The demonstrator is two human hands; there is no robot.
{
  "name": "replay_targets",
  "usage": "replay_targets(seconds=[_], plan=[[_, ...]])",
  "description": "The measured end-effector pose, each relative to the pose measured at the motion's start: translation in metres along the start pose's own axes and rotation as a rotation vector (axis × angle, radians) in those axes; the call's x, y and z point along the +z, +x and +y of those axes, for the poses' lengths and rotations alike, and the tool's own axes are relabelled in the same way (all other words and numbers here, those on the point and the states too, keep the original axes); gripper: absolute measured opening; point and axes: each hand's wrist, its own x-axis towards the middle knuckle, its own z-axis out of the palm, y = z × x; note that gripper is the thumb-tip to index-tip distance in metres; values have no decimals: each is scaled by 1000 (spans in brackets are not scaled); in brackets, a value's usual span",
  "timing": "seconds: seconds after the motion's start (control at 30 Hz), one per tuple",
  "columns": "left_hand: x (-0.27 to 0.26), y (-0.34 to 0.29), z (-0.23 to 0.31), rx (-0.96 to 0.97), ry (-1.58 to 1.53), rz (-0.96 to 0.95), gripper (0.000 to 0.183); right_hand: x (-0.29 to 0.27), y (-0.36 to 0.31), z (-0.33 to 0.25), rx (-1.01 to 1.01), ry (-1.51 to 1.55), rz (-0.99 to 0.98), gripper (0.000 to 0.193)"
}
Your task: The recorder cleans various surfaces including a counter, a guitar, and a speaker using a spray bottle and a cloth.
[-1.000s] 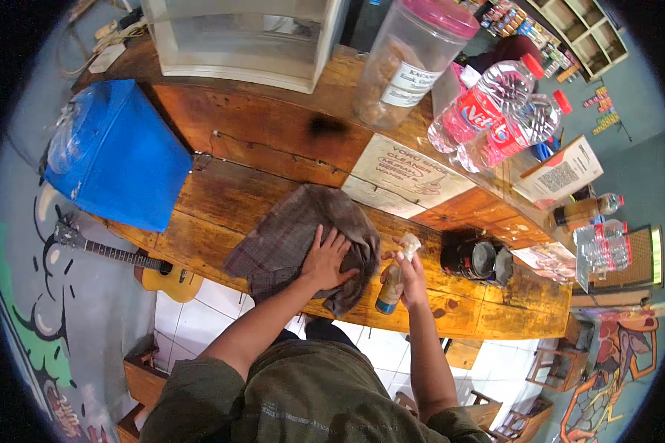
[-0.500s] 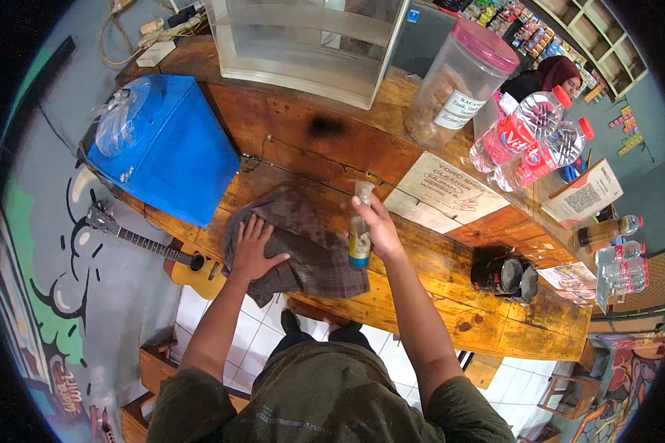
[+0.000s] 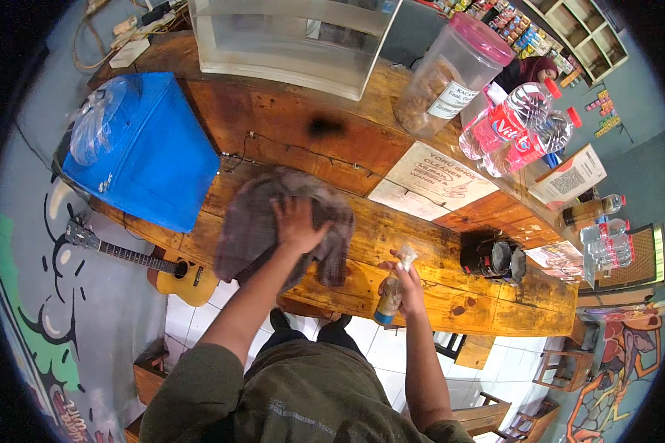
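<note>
My left hand (image 3: pixel 300 227) lies with spread fingers on a rumpled dark plaid cloth (image 3: pixel 250 230), which rests on the lower wooden counter (image 3: pixel 440 258). It presses the cloth from above and does not grip it. My right hand (image 3: pixel 412 294) is wrapped round a small spray bottle (image 3: pixel 389 301) with a whitish top and a blue lower part. The bottle is held tilted near the counter's front edge, to the right of the cloth.
A blue box-shaped container (image 3: pixel 151 159) stands left on the counter, above a guitar (image 3: pixel 181 279). Dark round containers (image 3: pixel 495 258) sit at the right. The upper ledge carries a pink-lidded jar (image 3: pixel 451 77), water bottles (image 3: pixel 513 133) and a display case (image 3: pixel 288 44). A person (image 3: pixel 524 71) is beyond.
My left hand has slid right across the cloth, which is bunched differently. My right hand has moved right and toward me with the spray bottle. The whole view has shifted slightly.
</note>
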Motion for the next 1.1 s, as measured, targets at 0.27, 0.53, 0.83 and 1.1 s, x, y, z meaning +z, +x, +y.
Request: replay_targets(seconds=[0.27,0.53,0.83,1.1], plan=[[-11,-2,-11,299,-132,-81,90,17,35,-29,-50,-100,-86,47],[-4,2,-66,-240,21,26,86,40,62,-50,-91,-23,-204,29],[5,-20,98,232,48,-58,75,-48,19,-11,-12,-43,7,38],[-15,-39,-51,236,-120,30,83,17,41,-8,-24,-85,-161,43]])
